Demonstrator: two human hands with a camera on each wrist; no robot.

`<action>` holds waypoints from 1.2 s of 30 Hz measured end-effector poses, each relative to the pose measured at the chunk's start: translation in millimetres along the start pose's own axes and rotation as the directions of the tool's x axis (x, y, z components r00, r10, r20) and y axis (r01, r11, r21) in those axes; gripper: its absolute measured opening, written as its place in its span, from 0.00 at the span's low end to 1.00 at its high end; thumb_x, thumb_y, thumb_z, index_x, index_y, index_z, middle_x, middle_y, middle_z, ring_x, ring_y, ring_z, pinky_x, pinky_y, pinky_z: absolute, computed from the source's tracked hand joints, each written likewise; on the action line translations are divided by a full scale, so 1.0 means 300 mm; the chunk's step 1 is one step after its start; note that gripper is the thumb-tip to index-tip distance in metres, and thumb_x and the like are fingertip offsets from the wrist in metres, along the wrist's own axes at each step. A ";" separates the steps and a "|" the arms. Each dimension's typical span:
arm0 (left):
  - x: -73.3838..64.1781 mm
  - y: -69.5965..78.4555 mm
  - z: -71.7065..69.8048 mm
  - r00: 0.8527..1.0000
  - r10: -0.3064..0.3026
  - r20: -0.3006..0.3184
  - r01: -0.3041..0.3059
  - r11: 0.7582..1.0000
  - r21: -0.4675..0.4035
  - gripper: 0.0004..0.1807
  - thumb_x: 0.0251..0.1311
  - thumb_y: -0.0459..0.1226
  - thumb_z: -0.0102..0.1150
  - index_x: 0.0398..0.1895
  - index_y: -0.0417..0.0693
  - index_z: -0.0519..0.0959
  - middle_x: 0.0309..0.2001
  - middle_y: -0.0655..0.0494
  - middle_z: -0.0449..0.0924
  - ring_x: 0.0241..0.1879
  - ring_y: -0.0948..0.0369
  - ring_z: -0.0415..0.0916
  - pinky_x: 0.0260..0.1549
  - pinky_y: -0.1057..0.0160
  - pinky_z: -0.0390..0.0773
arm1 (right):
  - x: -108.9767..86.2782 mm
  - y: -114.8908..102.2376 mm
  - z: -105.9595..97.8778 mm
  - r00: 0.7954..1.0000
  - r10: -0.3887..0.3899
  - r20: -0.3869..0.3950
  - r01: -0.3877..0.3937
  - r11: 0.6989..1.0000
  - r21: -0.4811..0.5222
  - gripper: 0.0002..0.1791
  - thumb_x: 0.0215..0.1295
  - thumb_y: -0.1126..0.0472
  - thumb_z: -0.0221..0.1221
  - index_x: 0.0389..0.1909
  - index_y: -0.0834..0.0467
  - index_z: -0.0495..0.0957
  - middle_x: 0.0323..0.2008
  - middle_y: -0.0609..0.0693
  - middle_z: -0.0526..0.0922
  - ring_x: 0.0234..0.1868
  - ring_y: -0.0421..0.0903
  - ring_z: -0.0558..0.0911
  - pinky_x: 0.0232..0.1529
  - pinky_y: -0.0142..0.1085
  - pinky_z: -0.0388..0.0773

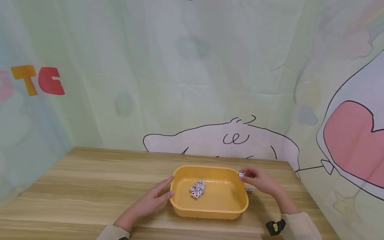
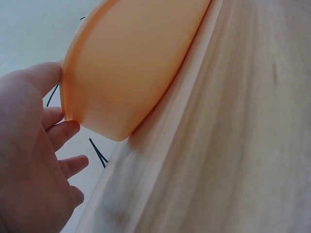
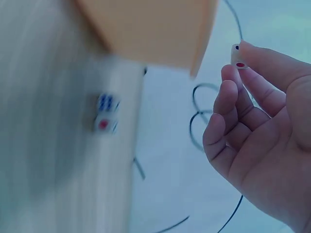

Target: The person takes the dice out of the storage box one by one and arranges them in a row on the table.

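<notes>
The basin [image 1: 210,214] is showing plain yellow-orange. Inside and beside it, white dice [image 1: 198,189] are bearing red and dark-blue pips [image 3: 103,124]. Beneath it, the worktop [image 1: 120,183] is displaying streaked tan wood grain; behind it, the pale-green backdrop [image 1: 180,90] is carrying black-outlined drawings [image 1: 207,140].

Below right hand's [image 1: 258,181] fingertips: basin [image 1: 210,215] rim, gap between; passage leftward over it through open top. Lower, outside wall: two loose dice [image 3: 107,103] on table [image 1: 90,186]. Left of right fingers, bare basin floor until dice pile [image 1: 198,189], nearer left hand [image 1: 150,200], whose fingers block left wall.
</notes>
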State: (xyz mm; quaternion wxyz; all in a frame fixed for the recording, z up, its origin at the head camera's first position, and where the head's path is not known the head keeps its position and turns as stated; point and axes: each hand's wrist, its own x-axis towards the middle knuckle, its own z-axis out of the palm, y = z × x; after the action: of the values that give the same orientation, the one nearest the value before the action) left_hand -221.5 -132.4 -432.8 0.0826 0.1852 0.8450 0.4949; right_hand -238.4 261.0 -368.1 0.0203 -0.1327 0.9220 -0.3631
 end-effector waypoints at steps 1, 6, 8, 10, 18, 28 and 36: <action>-0.001 0.000 0.000 1.000 0.000 0.000 0.000 1.000 0.002 0.35 0.68 0.50 0.52 0.75 0.55 0.56 0.74 0.47 0.52 0.73 0.43 0.47 0.69 0.37 0.47 | -0.007 0.015 -0.006 1.000 -0.005 -0.001 0.005 1.000 -0.007 0.14 0.64 0.56 0.62 0.44 0.61 0.80 0.30 0.48 0.77 0.33 0.44 0.73 0.31 0.32 0.73; -0.005 -0.001 -0.003 1.000 -0.014 0.000 0.014 1.000 -0.001 0.34 0.68 0.50 0.52 0.75 0.55 0.56 0.74 0.47 0.52 0.73 0.43 0.47 0.69 0.36 0.47 | -0.041 0.086 -0.017 1.000 -0.018 0.003 0.018 1.000 -0.011 0.14 0.63 0.59 0.62 0.44 0.65 0.80 0.30 0.48 0.78 0.32 0.41 0.74 0.31 0.30 0.75; -0.005 -0.002 -0.005 1.000 -0.012 0.003 0.012 1.000 -0.001 0.34 0.69 0.50 0.51 0.75 0.55 0.56 0.75 0.46 0.52 0.73 0.43 0.47 0.69 0.36 0.47 | -0.053 0.112 -0.018 1.000 -0.005 0.001 0.005 1.000 -0.010 0.14 0.63 0.60 0.62 0.43 0.65 0.80 0.30 0.48 0.78 0.32 0.41 0.74 0.30 0.30 0.75; -0.004 -0.003 -0.006 1.000 -0.005 0.007 0.005 1.000 0.002 0.34 0.69 0.50 0.51 0.75 0.55 0.56 0.75 0.47 0.52 0.73 0.43 0.47 0.69 0.36 0.47 | -0.062 0.136 -0.017 1.000 0.012 -0.007 -0.012 1.000 -0.016 0.13 0.63 0.60 0.63 0.43 0.65 0.80 0.29 0.48 0.78 0.31 0.41 0.74 0.30 0.31 0.74; -0.002 0.000 -0.002 1.000 -0.016 -0.002 0.016 1.000 0.019 0.34 0.68 0.50 0.51 0.75 0.57 0.56 0.74 0.47 0.52 0.73 0.43 0.48 0.68 0.36 0.47 | -0.070 0.208 -0.014 0.995 0.098 0.007 -0.098 0.995 0.000 0.12 0.63 0.62 0.62 0.43 0.65 0.80 0.29 0.50 0.79 0.31 0.44 0.74 0.30 0.33 0.74; 0.002 0.000 0.001 1.000 0.006 -0.006 -0.005 1.000 0.030 0.35 0.68 0.51 0.52 0.75 0.57 0.56 0.74 0.47 0.53 0.73 0.42 0.49 0.68 0.36 0.48 | -0.070 0.226 -0.005 0.988 0.148 0.052 -0.151 0.987 0.049 0.11 0.62 0.64 0.61 0.41 0.67 0.78 0.26 0.49 0.77 0.26 0.44 0.74 0.26 0.32 0.74; 0.001 -0.001 -0.001 1.000 -0.003 -0.006 0.003 1.000 0.018 0.35 0.68 0.51 0.52 0.75 0.58 0.56 0.74 0.48 0.53 0.73 0.43 0.48 0.68 0.36 0.48 | -0.065 0.235 0.005 0.985 0.165 0.051 -0.166 0.986 0.005 0.09 0.61 0.64 0.62 0.39 0.65 0.79 0.24 0.48 0.76 0.26 0.44 0.73 0.25 0.32 0.71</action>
State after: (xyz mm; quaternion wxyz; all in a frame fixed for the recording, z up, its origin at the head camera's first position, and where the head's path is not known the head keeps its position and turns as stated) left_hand -221.8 -132.6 -432.9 0.0790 0.1833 0.8498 0.4879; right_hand -235.7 314.5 -418.0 0.0743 -0.0647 0.9273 -0.3611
